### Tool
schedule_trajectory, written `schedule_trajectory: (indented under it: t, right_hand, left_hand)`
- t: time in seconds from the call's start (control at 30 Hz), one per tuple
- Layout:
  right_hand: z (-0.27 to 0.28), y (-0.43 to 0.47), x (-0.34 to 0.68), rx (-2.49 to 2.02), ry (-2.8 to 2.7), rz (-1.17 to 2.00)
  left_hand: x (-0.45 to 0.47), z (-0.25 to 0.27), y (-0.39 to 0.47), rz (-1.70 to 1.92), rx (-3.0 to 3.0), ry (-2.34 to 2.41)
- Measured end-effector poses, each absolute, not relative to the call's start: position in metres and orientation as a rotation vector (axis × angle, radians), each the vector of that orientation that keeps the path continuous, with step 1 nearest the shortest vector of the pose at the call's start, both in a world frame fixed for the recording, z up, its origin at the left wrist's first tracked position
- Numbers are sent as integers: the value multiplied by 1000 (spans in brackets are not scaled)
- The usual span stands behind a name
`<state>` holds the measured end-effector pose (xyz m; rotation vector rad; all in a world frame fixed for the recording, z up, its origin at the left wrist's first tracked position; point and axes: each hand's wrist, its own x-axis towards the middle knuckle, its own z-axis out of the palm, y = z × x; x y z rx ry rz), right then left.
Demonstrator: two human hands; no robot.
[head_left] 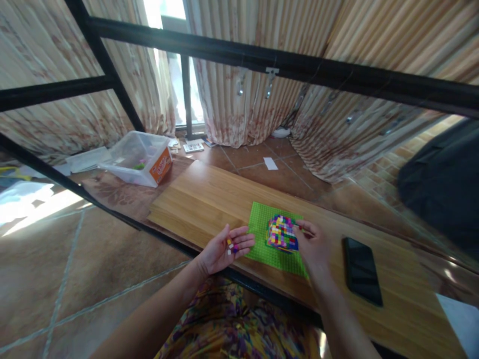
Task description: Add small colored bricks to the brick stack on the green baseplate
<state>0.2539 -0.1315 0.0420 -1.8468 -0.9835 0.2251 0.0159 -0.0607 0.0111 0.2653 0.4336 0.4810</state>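
Note:
On a green studded baseplate (pixel 258 244) stands a blocky build (pixel 281 233) of many small coloured toy bricks. My left hand (pixel 224 249) lies palm up just left of the plate, fingers stretched out. Several loose bricks (pixel 232 247) in yellow, white and purple rest on its palm and fingers. At the build's right side is my right hand (pixel 312 244), slightly blurred, with thumb and fingers pinched together. A small red brick (pixel 300 228) shows at these fingertips, close to the build; whether it touches the build I cannot tell.
The plate lies on a low wooden table (pixel 209 189). A black phone (pixel 362 271) lies to its right. Beyond the far left end is a clear plastic bin (pixel 138 159) with an orange label. A dark metal rail (pixel 239 52) crosses above, before curtains (pixel 232 109).

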Motion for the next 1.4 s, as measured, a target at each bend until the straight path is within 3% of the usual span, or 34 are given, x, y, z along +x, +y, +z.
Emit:
schedule_trajectory:
  t: [0.1, 0.23, 0.37, 0.7, 1.07, 1.4]
  right_hand:
    - [56, -141, 226, -1847, -1165, 7]
    - [60, -150, 176, -1725, -1532, 296]
    - [45, -148, 145, -1706, -1739, 356]
    - [20, -137, 135, -1772, -1837, 226]
    - [28, -135, 141, -1712, -1670, 319]
    - [51, -138, 154, -1840, -1762, 260]
  left_hand:
    - [16, 8, -60, 479, 261, 401]
    - [17, 6, -59, 476, 251, 397]
    - [16, 7, -59, 475, 237, 413]
    - [16, 12, -59, 469, 224, 394]
    - [17, 13, -62, 503, 248, 470]
    - [32, 33, -79, 626, 877, 868]
